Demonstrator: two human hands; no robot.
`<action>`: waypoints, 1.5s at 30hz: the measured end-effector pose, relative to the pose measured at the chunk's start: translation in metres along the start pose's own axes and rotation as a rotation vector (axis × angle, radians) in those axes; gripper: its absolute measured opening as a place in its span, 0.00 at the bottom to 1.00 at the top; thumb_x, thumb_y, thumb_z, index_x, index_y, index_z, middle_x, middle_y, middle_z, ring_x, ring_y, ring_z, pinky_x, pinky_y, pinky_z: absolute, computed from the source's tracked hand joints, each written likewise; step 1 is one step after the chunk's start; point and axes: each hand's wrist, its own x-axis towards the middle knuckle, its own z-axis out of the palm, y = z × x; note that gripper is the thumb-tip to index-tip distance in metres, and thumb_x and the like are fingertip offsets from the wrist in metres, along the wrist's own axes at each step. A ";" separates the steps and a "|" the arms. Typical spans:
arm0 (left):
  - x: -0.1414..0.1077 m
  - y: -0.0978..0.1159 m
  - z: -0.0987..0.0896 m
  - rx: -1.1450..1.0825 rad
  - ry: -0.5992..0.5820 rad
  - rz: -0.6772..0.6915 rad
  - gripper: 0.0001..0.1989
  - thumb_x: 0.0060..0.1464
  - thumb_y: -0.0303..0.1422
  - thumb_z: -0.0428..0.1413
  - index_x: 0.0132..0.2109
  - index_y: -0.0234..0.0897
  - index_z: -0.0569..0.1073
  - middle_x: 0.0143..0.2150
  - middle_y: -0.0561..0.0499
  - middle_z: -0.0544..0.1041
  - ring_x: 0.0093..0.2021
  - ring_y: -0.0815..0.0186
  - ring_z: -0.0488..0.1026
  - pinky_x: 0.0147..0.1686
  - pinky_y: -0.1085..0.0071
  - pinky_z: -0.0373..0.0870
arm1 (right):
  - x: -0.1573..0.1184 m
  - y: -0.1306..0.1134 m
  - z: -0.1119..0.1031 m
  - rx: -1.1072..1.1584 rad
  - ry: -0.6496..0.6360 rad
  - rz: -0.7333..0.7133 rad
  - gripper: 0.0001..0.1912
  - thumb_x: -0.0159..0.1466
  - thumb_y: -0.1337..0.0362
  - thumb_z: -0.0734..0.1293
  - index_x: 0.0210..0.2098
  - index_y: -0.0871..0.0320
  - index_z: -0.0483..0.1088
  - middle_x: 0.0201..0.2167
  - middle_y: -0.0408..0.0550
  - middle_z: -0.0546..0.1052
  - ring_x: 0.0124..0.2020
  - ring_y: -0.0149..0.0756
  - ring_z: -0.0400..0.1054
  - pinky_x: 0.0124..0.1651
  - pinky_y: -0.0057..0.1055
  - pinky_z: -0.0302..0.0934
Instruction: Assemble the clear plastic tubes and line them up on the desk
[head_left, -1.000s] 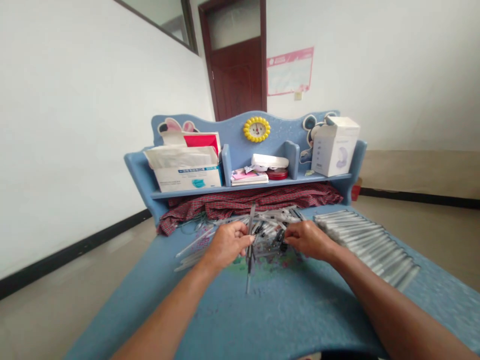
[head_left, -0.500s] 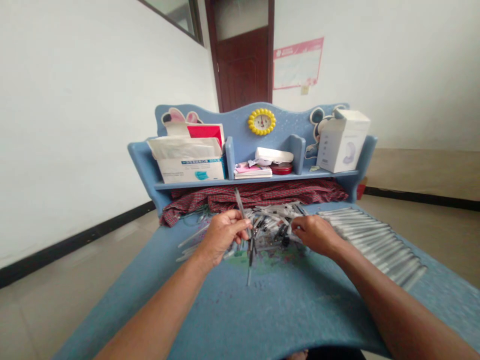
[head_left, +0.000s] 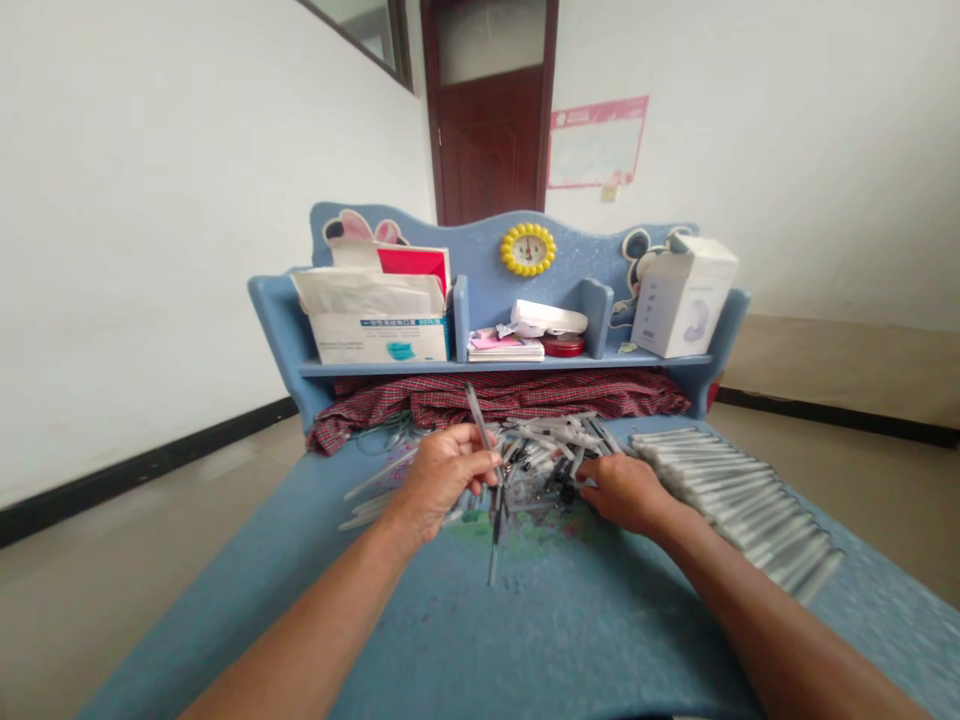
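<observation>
Between thumb and fingers, my left hand (head_left: 448,475) pinches a clear pen barrel (head_left: 477,412) that points up and away. Below that hand, a thin pen piece with a dark part (head_left: 495,545) slants toward me. My right hand (head_left: 619,488) is at the right front of a loose pile of clear and black pen parts (head_left: 551,435). Its fingertips are down among black pieces, and what they grip is too small to make out. Right of this hand lies a neat row of clear pens (head_left: 742,495) side by side.
The blue table (head_left: 570,630) has a raised shelf (head_left: 517,368) at its back, holding a mask box (head_left: 379,338), papers (head_left: 504,350), a red tin (head_left: 562,346) and a white box (head_left: 684,300). Checked cloth (head_left: 450,398) lies beneath the shelf. Several loose tubes (head_left: 371,508) are at left.
My right hand has shifted slightly left and down into the black pieces. My left hand still pinches the barrel. The camera view has tilted slightly.
</observation>
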 end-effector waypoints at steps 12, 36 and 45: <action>-0.004 0.001 -0.001 -0.185 -0.016 -0.064 0.06 0.44 0.28 0.57 0.31 0.30 0.68 0.27 0.47 0.75 0.21 0.72 0.70 0.16 0.80 0.62 | -0.004 0.012 -0.007 0.323 0.168 -0.013 0.05 0.48 0.70 0.60 0.26 0.59 0.64 0.22 0.49 0.73 0.25 0.38 0.68 0.25 0.28 0.54; -0.012 0.010 0.008 -0.538 -0.162 -0.100 0.04 0.48 0.28 0.55 0.30 0.30 0.71 0.30 0.46 0.76 0.23 0.73 0.72 0.22 0.78 0.68 | -0.019 -0.037 -0.006 1.969 -0.147 -0.358 0.19 0.52 0.61 0.70 0.38 0.57 0.60 0.31 0.46 0.76 0.18 0.30 0.69 0.20 0.26 0.61; -0.015 0.011 0.011 -0.490 -0.181 -0.078 0.03 0.46 0.27 0.56 0.30 0.30 0.70 0.29 0.47 0.76 0.23 0.70 0.72 0.21 0.76 0.68 | -0.018 -0.038 -0.002 1.906 -0.132 -0.363 0.15 0.53 0.60 0.69 0.35 0.59 0.61 0.31 0.47 0.76 0.18 0.29 0.69 0.20 0.25 0.61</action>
